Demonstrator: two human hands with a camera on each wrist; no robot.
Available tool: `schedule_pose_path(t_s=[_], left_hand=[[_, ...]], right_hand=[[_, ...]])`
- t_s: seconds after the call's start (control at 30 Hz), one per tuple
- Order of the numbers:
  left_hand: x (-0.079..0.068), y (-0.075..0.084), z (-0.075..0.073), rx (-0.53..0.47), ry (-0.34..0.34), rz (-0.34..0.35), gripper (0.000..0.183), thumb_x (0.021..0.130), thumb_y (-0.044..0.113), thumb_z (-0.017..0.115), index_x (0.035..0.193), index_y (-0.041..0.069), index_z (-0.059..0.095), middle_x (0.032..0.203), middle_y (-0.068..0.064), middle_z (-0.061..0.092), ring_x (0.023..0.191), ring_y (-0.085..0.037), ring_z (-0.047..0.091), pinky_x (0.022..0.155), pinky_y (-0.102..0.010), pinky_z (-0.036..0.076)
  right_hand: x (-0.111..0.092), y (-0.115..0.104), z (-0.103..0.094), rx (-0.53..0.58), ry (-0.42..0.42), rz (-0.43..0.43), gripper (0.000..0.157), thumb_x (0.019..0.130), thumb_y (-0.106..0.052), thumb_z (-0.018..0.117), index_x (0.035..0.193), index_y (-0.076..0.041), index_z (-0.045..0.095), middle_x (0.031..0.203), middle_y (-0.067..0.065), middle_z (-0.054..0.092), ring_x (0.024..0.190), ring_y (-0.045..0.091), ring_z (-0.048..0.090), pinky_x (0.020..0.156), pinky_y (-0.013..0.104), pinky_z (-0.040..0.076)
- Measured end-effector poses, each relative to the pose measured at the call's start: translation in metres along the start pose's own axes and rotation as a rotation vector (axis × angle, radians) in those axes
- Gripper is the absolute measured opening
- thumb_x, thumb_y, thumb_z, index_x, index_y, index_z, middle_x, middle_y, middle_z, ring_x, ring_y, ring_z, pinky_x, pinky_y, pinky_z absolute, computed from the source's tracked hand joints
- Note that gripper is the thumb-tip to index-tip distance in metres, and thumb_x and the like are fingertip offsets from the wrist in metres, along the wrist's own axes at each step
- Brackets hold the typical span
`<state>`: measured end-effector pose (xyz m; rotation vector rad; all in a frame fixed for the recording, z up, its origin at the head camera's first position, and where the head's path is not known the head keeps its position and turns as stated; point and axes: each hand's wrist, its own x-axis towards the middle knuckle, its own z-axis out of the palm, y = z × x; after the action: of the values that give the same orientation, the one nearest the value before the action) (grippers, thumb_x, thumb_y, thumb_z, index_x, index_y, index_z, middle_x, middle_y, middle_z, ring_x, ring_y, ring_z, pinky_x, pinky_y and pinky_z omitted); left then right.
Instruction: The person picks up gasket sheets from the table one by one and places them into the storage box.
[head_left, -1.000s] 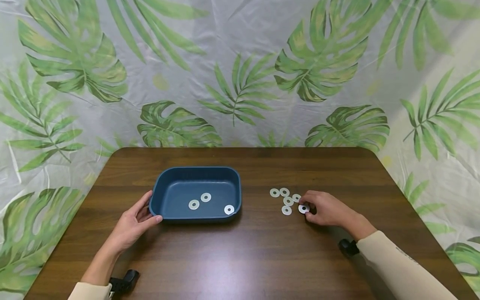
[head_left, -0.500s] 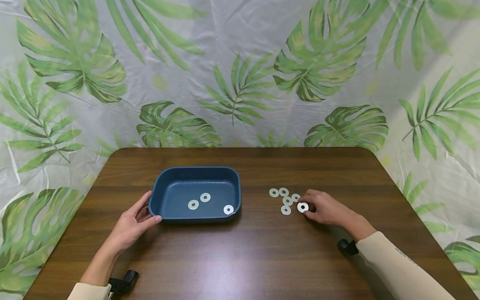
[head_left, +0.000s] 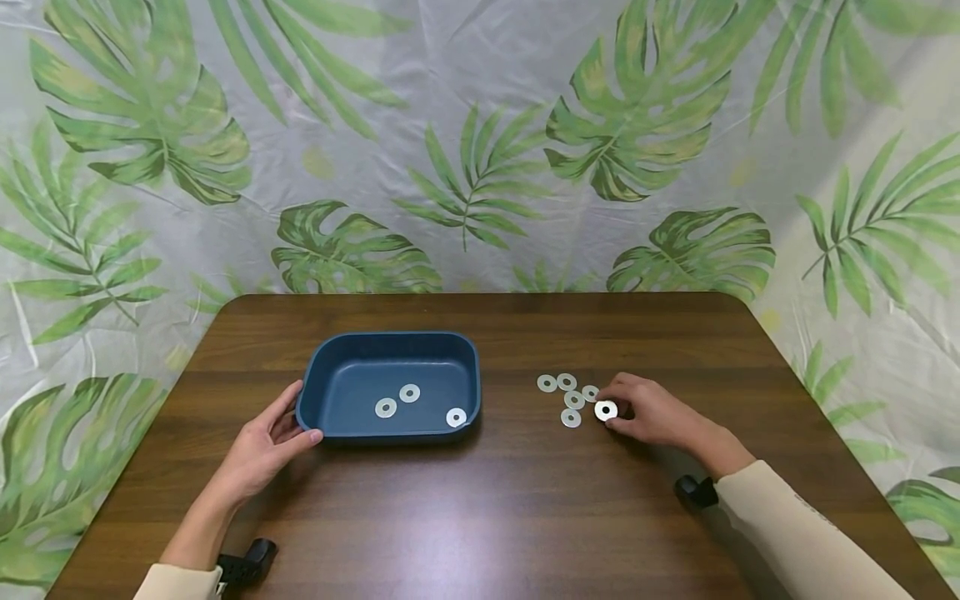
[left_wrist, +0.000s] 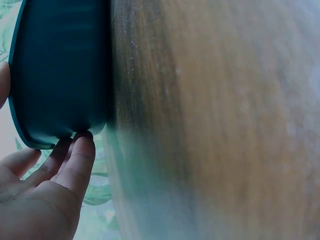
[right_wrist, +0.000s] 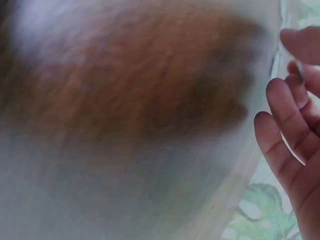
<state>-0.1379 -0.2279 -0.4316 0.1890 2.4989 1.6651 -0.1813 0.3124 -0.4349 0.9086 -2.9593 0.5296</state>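
Note:
My left hand (head_left: pixel 258 450) grips the left end of a blue tray (head_left: pixel 360 379), thumb on the front rim. In the left wrist view, its fingertips (left_wrist: pixel 86 142) touch the outer wall of the tray (left_wrist: pixel 60 70). Three flat metal washers (head_left: pixel 402 392) lie inside. To the right, my right hand (head_left: pixel 651 410) pinches one washer (head_left: pixel 599 412) between thumb and fingers, its face tilted toward the head camera. Only a thin edge of this washer (right_wrist: pixel 300 72) shows in the right wrist view. Just left of that hand, several loose washers (head_left: pixel 567 400) lie on the table.
The brown wooden table (head_left: pixel 480 517) has rounded far corners. Behind it hangs a leaf-patterned cloth (head_left: pixel 480 150). Each wrist wears a black strap device, seen at the left (head_left: pixel 258 557) and right (head_left: pixel 696 492). Bare tabletop lies between tray and loose washers.
The washer in my right hand has tilted up slightly and looks brighter. The right hand has risen a little; the left hand and tray stay in place.

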Motion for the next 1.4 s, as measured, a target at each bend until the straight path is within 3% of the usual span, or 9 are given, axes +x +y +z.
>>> schedule_pose_path(t_s=[0.3,0.5,0.63,0.73,0.83,0.9,0.97,1.07,1.4], left_hand=[[0.000,-0.001,-0.001,-0.015,-0.005,0.008,0.079,0.085,0.021,0.065,0.147,0.011,0.017,0.146,-0.025,0.029,0.110,0.006,0.049,0.082,-0.006,0.045],[-0.002,-0.001,0.000,-0.009,-0.010,0.011,0.079,0.085,0.021,0.065,0.147,0.010,0.017,0.145,-0.027,0.030,0.113,-0.001,0.051,0.081,-0.007,0.046],[-0.002,-0.001,-0.001,-0.017,-0.004,0.018,0.078,0.086,0.020,0.065,0.147,0.010,0.017,0.144,-0.027,0.030,0.111,0.003,0.051,0.081,-0.006,0.045],[-0.002,-0.001,-0.002,-0.018,0.000,0.023,0.078,0.086,0.019,0.065,0.147,0.011,0.017,0.144,-0.027,0.031,0.111,0.001,0.051,0.081,-0.006,0.045],[-0.002,0.000,-0.002,-0.001,-0.006,0.018,0.078,0.086,0.020,0.064,0.147,0.012,0.017,0.144,-0.027,0.031,0.119,-0.017,0.051,0.082,-0.007,0.046],[-0.002,0.000,-0.001,0.003,-0.007,0.018,0.078,0.086,0.020,0.064,0.148,0.012,0.016,0.144,-0.026,0.031,0.120,-0.022,0.049,0.082,-0.008,0.046],[-0.002,-0.001,-0.001,0.004,-0.008,0.015,0.078,0.086,0.020,0.064,0.148,0.012,0.016,0.145,-0.026,0.030,0.121,-0.021,0.049,0.082,-0.008,0.046],[-0.002,-0.003,0.000,-0.011,-0.005,0.012,0.078,0.086,0.020,0.064,0.147,0.012,0.017,0.145,-0.025,0.030,0.116,-0.008,0.050,0.082,-0.007,0.045],[-0.001,0.000,-0.001,0.023,-0.004,-0.004,0.079,0.086,0.023,0.064,0.147,0.012,0.017,0.145,-0.024,0.031,0.121,-0.026,0.049,0.082,-0.009,0.047]], right_hand=[[0.007,-0.007,-0.018,0.150,0.113,-0.017,0.032,0.071,-0.013,0.077,0.100,-0.013,0.064,0.092,-0.004,0.060,0.075,0.007,0.056,0.064,0.027,0.054],[0.014,-0.015,-0.033,0.127,0.124,-0.025,0.032,0.073,-0.014,0.076,0.103,-0.015,0.064,0.095,-0.007,0.060,0.077,0.003,0.055,0.065,0.028,0.054],[0.022,-0.022,-0.043,0.111,0.146,-0.049,0.031,0.074,-0.014,0.075,0.103,-0.015,0.064,0.096,-0.006,0.060,0.078,0.004,0.056,0.065,0.030,0.053],[0.027,-0.028,-0.050,0.118,0.147,-0.044,0.031,0.075,-0.015,0.074,0.105,-0.017,0.063,0.097,-0.006,0.060,0.080,0.005,0.056,0.066,0.030,0.053],[0.031,-0.035,-0.054,0.119,0.143,-0.040,0.032,0.076,-0.017,0.073,0.106,-0.019,0.062,0.099,-0.008,0.060,0.081,0.004,0.055,0.067,0.029,0.053],[0.036,-0.039,-0.056,0.116,0.144,-0.053,0.031,0.077,-0.018,0.073,0.105,-0.020,0.062,0.098,-0.010,0.059,0.082,0.003,0.055,0.067,0.028,0.052],[0.042,-0.043,-0.057,0.125,0.138,-0.072,0.030,0.077,-0.018,0.073,0.105,-0.020,0.062,0.098,-0.009,0.059,0.082,0.004,0.055,0.068,0.028,0.053],[0.052,-0.050,-0.059,0.138,0.126,-0.108,0.028,0.078,-0.018,0.071,0.105,-0.018,0.063,0.097,-0.008,0.059,0.082,0.006,0.055,0.069,0.030,0.053],[0.082,-0.073,-0.065,0.132,0.066,-0.180,0.027,0.081,-0.018,0.069,0.107,-0.015,0.063,0.098,-0.003,0.060,0.082,0.006,0.056,0.070,0.025,0.052]])
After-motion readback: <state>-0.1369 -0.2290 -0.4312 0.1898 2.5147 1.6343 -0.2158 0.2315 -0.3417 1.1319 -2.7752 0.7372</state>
